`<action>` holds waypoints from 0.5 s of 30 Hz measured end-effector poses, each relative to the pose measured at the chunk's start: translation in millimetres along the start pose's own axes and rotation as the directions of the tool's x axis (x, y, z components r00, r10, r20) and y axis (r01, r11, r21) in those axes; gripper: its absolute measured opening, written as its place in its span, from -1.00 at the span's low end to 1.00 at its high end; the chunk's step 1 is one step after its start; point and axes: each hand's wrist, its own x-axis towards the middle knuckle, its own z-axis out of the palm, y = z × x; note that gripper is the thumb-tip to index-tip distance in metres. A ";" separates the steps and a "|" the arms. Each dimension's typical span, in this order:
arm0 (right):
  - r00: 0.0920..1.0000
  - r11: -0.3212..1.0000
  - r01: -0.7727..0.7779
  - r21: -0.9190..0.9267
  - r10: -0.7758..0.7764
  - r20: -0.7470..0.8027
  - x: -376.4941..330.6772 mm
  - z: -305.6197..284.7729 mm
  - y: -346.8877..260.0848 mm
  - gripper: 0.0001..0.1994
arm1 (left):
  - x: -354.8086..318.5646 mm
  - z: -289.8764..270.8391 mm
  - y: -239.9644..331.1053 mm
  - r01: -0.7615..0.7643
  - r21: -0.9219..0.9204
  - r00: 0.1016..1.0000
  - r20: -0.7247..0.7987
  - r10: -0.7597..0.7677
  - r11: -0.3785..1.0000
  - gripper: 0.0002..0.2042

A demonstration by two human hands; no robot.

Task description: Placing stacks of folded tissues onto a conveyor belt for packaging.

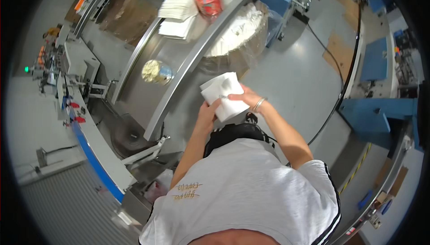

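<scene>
Both hands grip a white, folded stack of paper sheets at picture centre: left hand at its 7 o'clock corner, right hand clamped at 3 o'clock. The grey metal worktop lies at 10 o'clock.

White short-sleeved shirt with black-striped sleeve edge; silver bracelet on right wrist.

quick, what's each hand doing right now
Left hand: shut on the white paper stack, gripping its lower edge.
Right hand: shut on the same stack, from the right.
</scene>
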 end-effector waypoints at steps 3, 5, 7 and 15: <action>0.993 0.995 0.022 -0.097 -0.033 -0.117 15.9 -65.6 -9.4 -0.41 | 46.3 47.2 -14.6 0.003 -0.009 1.000 0.025 -0.003 1.000 -0.56; 0.987 0.997 -0.020 -0.075 0.007 -0.163 11.1 -70.1 -14.5 -0.40 | 59.4 50.5 -10.3 0.125 -0.134 0.990 0.084 -0.114 0.983 -0.54; 0.989 1.000 0.006 -0.021 -0.009 -0.151 32.7 -85.2 -3.8 -0.37 | 84.0 57.1 -4.1 0.180 -0.109 0.980 0.101 -0.169 0.978 -0.53; 0.897 0.974 0.225 0.035 -0.193 -0.397 73.3 -112.5 -2.7 -0.19 | 240.1 71.0 29.8 0.092 -0.124 0.981 0.182 -0.068 0.988 -0.54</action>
